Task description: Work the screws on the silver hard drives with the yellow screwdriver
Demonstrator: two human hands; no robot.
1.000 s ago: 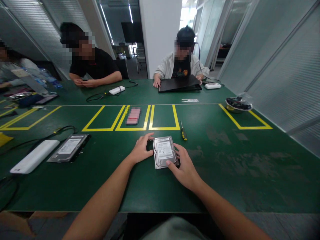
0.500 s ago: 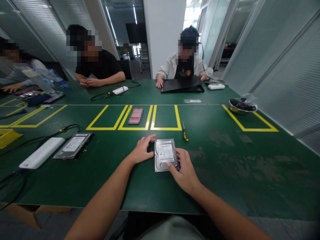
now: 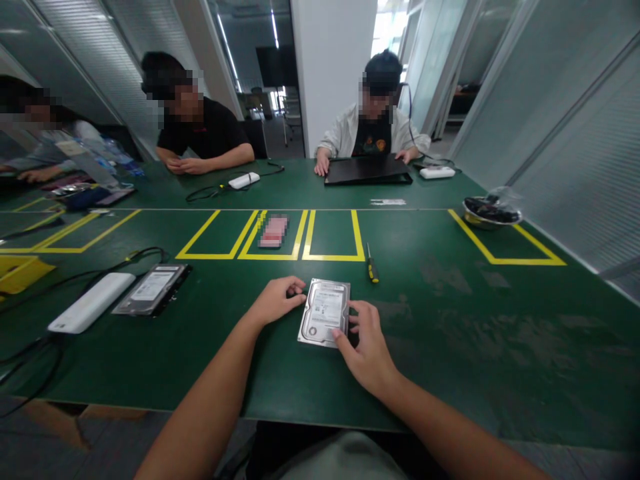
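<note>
A silver hard drive (image 3: pixel 324 308) with a white label faces up in front of me, turned slightly at an angle. My right hand (image 3: pixel 371 343) grips its right side, thumb over the lower right corner and fingers along the edge. To the left of the drive is my left hand (image 3: pixel 278 300), its fingers loosely curled and apart from the thumb. That thumb's tip is close to the drive's left edge; whether they touch I cannot tell. Beyond the drive, slightly right, lies a yellow and black screwdriver (image 3: pixel 373 267).
On the left lie a second hard drive (image 3: pixel 153 290) and a white power bank (image 3: pixel 93 302) with black cables. A blurred pink object (image 3: pixel 274 231) sits inside yellow tape. At the right stands a metal bowl (image 3: pixel 487 220) of dark items. Across the table, a person handles a black panel (image 3: pixel 367 170).
The hard drive has turned slightly clockwise, its near end shifting left. My left hand has drawn back a little and its fingers have curled. Across the table, the person's black panel has lowered.
</note>
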